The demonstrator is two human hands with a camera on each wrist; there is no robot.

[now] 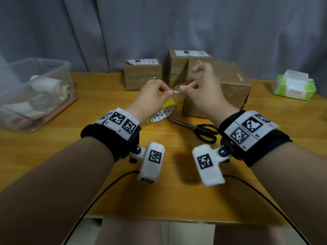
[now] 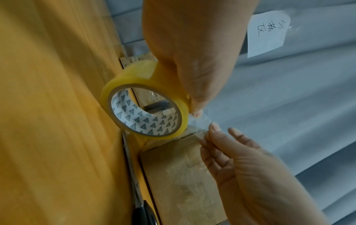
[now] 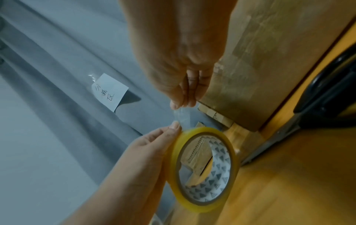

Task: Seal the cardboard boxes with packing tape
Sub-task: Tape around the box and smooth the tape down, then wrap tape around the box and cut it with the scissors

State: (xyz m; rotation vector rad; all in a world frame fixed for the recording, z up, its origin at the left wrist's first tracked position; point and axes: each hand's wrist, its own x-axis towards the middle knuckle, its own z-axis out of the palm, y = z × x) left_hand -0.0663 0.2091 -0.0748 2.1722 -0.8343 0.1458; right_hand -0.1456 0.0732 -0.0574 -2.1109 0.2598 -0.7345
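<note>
My left hand (image 1: pixel 155 96) grips a yellow roll of clear packing tape (image 1: pixel 164 111) held above the table, its core printed with triangles (image 2: pixel 146 120). My right hand (image 1: pixel 198 91) pinches the loose end of the tape (image 1: pixel 175 90) between thumb and forefinger, a short clear strip (image 3: pixel 182 115) stretched between the two hands. Three cardboard boxes stand behind the hands: a small one (image 1: pixel 142 74) at the left, a taller one (image 1: pixel 184 68) in the middle, and a bigger one (image 1: pixel 235 85) nearest, to the right.
Black-handled scissors (image 1: pixel 200 129) lie on the wooden table (image 1: pixel 88 156) just in front of the big box. A clear plastic bin (image 1: pixel 35 92) with oddments sits at the left, a green tissue pack (image 1: pixel 294 85) at the right. A grey curtain hangs behind.
</note>
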